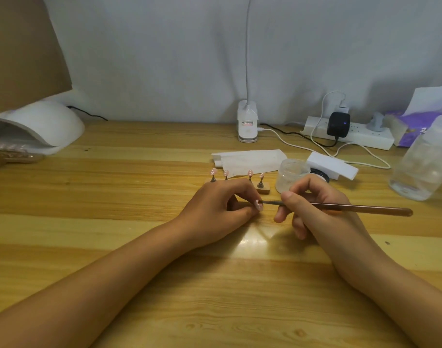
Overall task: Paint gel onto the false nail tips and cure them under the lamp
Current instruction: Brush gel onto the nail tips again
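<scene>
Reaching in from the bottom corners, both forearms angle toward the middle of the wooden table (114, 172), hands close together, approx. level w/ each other.

Left hand (214, 204): knuckles up, fingers curled inward, thumb tucked under. Fingertips + thumb pinch one pink nail tip (259, 205), which pokes out on the hand's right side. Whether the tip sits on a stand can't be told, since the fingers hide that part.

Right hand (323, 209): holds a brown brush (353, 208) pen-style, thumb + index finger pinching it near the bristle end, other fingers curled below. Handle runs out to the right, nearly horizontal. Bristle end meets the pinched nail tip.

Four more tips (261, 176) stand upright in a row on small stands, just behind the left hand; wooden base (263, 190) under them is partly hidden by the knuckles. Clear jar (291, 175) sits just behind the right hand. White cure lamp (39, 126) is at the far left rear, well apart from both hands.
</scene>
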A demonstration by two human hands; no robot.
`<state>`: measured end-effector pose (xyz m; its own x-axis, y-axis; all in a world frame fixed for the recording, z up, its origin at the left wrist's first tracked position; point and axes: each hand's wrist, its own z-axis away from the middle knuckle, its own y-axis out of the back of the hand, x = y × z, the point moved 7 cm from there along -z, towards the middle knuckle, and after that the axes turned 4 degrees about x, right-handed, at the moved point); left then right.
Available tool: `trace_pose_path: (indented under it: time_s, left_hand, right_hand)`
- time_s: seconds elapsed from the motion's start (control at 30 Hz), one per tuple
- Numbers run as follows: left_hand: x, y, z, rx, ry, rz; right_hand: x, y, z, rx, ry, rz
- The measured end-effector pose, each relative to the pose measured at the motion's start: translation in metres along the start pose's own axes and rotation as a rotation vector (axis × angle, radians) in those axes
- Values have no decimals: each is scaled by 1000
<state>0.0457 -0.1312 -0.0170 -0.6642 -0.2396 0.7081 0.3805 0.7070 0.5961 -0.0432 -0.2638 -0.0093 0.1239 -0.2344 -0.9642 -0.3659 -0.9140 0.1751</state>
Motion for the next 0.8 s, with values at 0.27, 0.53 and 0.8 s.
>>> trace_pose_path:
  time_s: [0.27, 0.53, 0.8]
  left_hand:
    - [2, 0, 0, -24, -7, 1]
    - [1, 1, 1, -9, 2, -5]
    - [0, 1, 1, -9, 27, -4]
  right_hand:
    - [4, -1, -1, -12, -32, 59]
    - [1, 0, -2, 11, -15, 6]
    - [4, 2, -2, 30, -52, 91]
